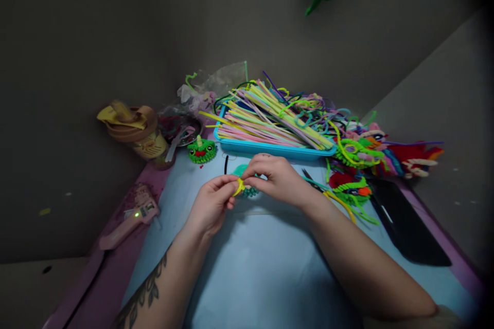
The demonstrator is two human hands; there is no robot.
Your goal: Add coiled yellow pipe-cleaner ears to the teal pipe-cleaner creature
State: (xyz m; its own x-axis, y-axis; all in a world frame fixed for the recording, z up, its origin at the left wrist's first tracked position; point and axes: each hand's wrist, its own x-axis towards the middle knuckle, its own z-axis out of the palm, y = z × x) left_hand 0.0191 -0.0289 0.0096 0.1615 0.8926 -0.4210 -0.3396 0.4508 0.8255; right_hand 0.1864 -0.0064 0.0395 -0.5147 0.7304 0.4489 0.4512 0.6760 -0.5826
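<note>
My left hand (pixel 213 204) and my right hand (pixel 275 177) meet over the pale blue mat (pixel 247 267), fingers pinched on a small yellow pipe-cleaner piece (pixel 240 186). A teal pipe-cleaner shape (pixel 247 191) lies right under and behind my fingertips. Both hands are closed around the yellow piece. Whether the teal shape is joined to it is hidden by my fingers.
A blue tray (pixel 270 148) of long pipe cleaners stands behind my hands. A green frog-like figure (pixel 201 150) and a tan cup (pixel 135 131) stand at the back left. A pink glue gun (pixel 131 216) lies left. Finished colourful pieces (pixel 358 164) and a black object (pixel 405 226) lie right.
</note>
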